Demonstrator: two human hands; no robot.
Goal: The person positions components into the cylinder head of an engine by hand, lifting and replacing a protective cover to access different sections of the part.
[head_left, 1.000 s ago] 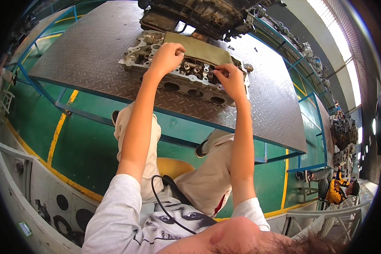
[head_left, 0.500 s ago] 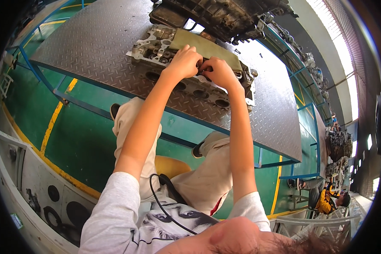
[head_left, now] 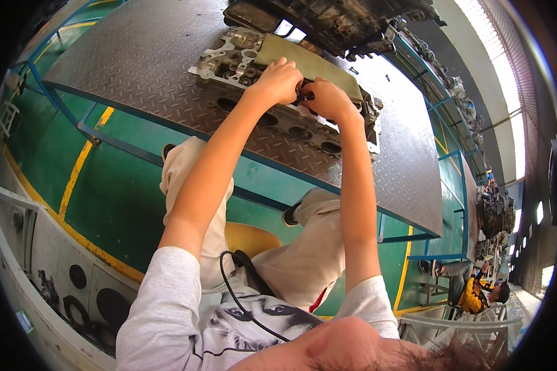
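An engine cylinder head (head_left: 229,67) lies on the metal-topped table, its row of round ports facing me. An olive-green flat cloth or pad (head_left: 309,59) covers part of its far top side. My left hand (head_left: 280,81) is closed over the middle of the cylinder head, fingers curled down beside the pad's near edge. Right next to it, my right hand (head_left: 329,100) is closed too, its thumb and fingers bent together in a pinch. The fingertips meet in a dark recess, and whatever they hold there is too small and hidden to name.
A large dark engine assembly (head_left: 322,25) stands just beyond the cylinder head. The diamond-plate table (head_left: 136,74) has a blue frame. A small bolt (head_left: 388,78) lies at right. Farther right, a person in a yellow and black jacket (head_left: 474,295) sits near more engine parts.
The view has shifted slightly, so the cylinder head and engine appear a little farther right. Both hands stay at the same recess, with only small finger movement.
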